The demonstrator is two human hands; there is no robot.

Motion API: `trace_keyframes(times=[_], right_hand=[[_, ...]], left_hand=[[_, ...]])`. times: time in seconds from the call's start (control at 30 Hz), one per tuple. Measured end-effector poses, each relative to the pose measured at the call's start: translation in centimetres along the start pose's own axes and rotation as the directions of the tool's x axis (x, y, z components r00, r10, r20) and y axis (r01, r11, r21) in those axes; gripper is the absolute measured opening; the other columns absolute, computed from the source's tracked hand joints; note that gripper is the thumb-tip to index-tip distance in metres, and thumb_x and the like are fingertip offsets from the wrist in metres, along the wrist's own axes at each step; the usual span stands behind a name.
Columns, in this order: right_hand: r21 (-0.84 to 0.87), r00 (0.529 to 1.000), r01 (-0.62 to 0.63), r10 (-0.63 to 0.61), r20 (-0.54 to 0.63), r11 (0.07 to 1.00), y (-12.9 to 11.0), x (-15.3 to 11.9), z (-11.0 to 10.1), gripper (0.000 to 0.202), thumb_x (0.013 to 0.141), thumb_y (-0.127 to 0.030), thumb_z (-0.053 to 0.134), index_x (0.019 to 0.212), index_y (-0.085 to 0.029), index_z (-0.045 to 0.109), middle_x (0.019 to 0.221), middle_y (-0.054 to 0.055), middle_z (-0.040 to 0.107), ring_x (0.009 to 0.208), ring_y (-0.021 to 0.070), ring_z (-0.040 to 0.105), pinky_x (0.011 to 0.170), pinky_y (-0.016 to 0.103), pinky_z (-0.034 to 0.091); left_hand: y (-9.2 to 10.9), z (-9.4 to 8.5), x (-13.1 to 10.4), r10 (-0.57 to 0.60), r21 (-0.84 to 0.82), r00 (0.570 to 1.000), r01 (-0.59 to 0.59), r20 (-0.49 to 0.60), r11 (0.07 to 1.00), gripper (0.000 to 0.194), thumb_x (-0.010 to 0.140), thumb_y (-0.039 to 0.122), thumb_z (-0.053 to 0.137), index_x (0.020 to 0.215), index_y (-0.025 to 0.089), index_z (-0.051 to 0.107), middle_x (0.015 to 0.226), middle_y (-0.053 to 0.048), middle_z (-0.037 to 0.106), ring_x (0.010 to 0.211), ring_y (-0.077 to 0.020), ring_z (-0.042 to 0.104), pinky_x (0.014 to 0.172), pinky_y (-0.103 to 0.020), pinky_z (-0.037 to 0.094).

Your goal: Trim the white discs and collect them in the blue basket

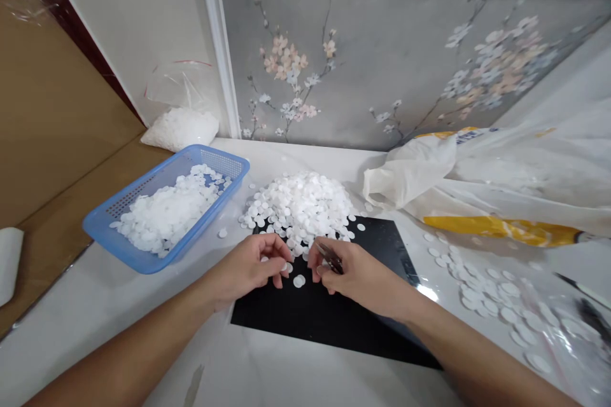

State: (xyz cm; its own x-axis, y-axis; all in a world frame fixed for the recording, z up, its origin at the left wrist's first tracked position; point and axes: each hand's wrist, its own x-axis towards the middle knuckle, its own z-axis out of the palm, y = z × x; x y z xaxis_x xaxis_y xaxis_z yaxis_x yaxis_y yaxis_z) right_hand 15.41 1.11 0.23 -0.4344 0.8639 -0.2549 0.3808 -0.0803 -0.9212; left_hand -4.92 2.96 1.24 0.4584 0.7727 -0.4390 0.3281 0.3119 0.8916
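Over a black sheet, my left hand is closed, with a small round white disc at its thumb and fingertips. My right hand is wrapped around a small metal tool; the fingers hide most of it, so I cannot tell its exact kind. A couple of overlapping white discs lie on the black sheet between the hands. Just beyond my fingertips rises a heaped pile of the same white discs, partly on the sheet's far edge.
A blue plastic basket with many discs stands at the left. Behind it sits a filled clear bag. White and yellow plastic bags lie at the right, with scattered larger discs before them. A framed floral panel closes the back.
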Motion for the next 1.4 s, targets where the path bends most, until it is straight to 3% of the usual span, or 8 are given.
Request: trace_keyframes(times=[0.17, 0.3, 0.43, 0.57, 0.8, 1.03, 1.2, 1.4], right_hand=[[-0.044, 0.997, 0.01, -0.013, -0.07, 0.999, 0.6, 0.4, 0.1, 0.009, 0.079, -0.021, 0.05, 0.077, -0.019, 0.059, 0.065, -0.003, 0.052, 0.057, 0.0109, 0.05, 0.054, 0.023, 0.042], [-0.076, 0.994, 0.022, -0.029, -0.102, 0.997, 0.7, 0.5, 0.1, 0.01, 0.081, -0.025, 0.052, 0.081, -0.019, 0.059, 0.07, -0.002, 0.056, 0.055, 0.0101, 0.047, 0.053, 0.023, 0.042], [-0.069, 0.997, 0.023, -0.029, -0.077, 0.997, 0.7, 0.4, 0.2, 0.009, 0.082, -0.022, 0.05, 0.082, -0.019, 0.059, 0.071, -0.002, 0.058, 0.056, 0.0104, 0.051, 0.055, 0.024, 0.042], [-0.123, 0.994, 0.02, -0.032, -0.101, 0.992, 0.6, 0.5, 0.4, 0.015, 0.084, -0.02, 0.045, 0.086, -0.02, 0.06, 0.072, -0.002, 0.059, 0.059, 0.0117, 0.054, 0.057, 0.024, 0.041], [-0.347, 0.982, 0.059, -0.117, -0.149, 0.936, -0.2, 0.9, 1.1, 0.009, 0.079, -0.021, 0.057, 0.076, -0.021, 0.065, 0.076, 0.0, 0.062, 0.069, 0.0155, 0.055, 0.064, 0.026, 0.039], [-0.328, 0.998, -0.023, 0.001, -0.067, 0.944, -0.7, 0.7, 1.8, 0.009, 0.071, -0.017, 0.061, 0.063, -0.02, 0.059, 0.058, -0.004, 0.05, 0.054, 0.0114, 0.045, 0.051, 0.024, 0.032], [-0.395, 0.995, -0.08, 0.052, -0.082, 0.915, 1.0, -2.6, -2.4, 0.01, 0.07, -0.019, 0.06, 0.06, -0.022, 0.058, 0.059, 0.0, 0.059, 0.054, 0.0154, 0.05, 0.052, 0.028, 0.034], [-0.561, 0.862, -0.461, 0.197, -0.467, 0.687, 5.4, -10.2, -10.1, 0.013, 0.068, -0.022, 0.061, 0.056, -0.026, 0.058, 0.054, 0.005, 0.06, 0.05, 0.0191, 0.053, 0.054, 0.033, 0.035]], left_hand=[[-0.2, 0.6, -0.2, 0.107, 0.183, 0.992, -0.094, -0.062, 0.979, 0.034, 0.081, 0.046, 0.05, 0.061, 0.018, 0.048, 0.058, 0.004, 0.048, 0.051, -0.0092, 0.042, 0.049, -0.022, 0.026], [-0.8, 1.6, -0.3, 0.209, 0.587, 0.972, -0.109, -0.106, 0.802, 0.017, 0.076, 0.04, 0.061, 0.076, 0.024, 0.055, 0.051, 0.007, 0.041, 0.05, -0.0116, 0.039, 0.05, -0.023, 0.022], [-1.2, 2.2, -0.3, 0.224, 0.716, 0.969, -0.087, -0.099, 0.693, 0.011, 0.077, 0.036, 0.061, 0.081, 0.026, 0.057, 0.054, 0.006, 0.047, 0.051, -0.0131, 0.042, 0.052, -0.024, 0.022], [-0.7, 1.4, -0.5, 0.157, 0.593, 0.985, -0.082, -0.077, 0.801, 0.009, 0.076, 0.03, 0.059, 0.074, 0.023, 0.054, 0.054, 0.007, 0.043, 0.051, -0.0116, 0.04, 0.051, -0.023, 0.023], [1.0, -1.3, -0.2, 0.055, -0.122, 0.995, -0.065, -0.086, 0.99, 0.016, 0.075, 0.024, 0.058, 0.074, 0.019, 0.043, 0.065, 0.003, 0.057, 0.049, -0.0058, 0.034, 0.047, -0.021, 0.022], [-0.1, -1.1, 0.6, 0.039, -0.117, 0.996, -0.049, -0.084, 0.992, 0.01, 0.075, 0.024, 0.053, 0.079, 0.016, 0.056, 0.075, -0.003, 0.064, 0.053, -0.007, 0.043, 0.053, -0.021, 0.031], [-0.5, -0.6, 0.3, 0.146, 0.237, 0.987, -0.126, -0.066, 0.963, 0.012, 0.076, 0.029, 0.053, 0.078, 0.019, 0.06, 0.058, 0.005, 0.045, 0.053, -0.0103, 0.04, 0.053, -0.022, 0.029], [-1.0, -0.2, 0.0, 0.33, 0.617, 0.942, -0.222, -0.064, 0.755, 0.007, 0.077, 0.03, 0.058, 0.076, 0.024, 0.063, 0.066, 0.002, 0.059, 0.058, -0.0155, 0.047, 0.055, -0.025, 0.027]])
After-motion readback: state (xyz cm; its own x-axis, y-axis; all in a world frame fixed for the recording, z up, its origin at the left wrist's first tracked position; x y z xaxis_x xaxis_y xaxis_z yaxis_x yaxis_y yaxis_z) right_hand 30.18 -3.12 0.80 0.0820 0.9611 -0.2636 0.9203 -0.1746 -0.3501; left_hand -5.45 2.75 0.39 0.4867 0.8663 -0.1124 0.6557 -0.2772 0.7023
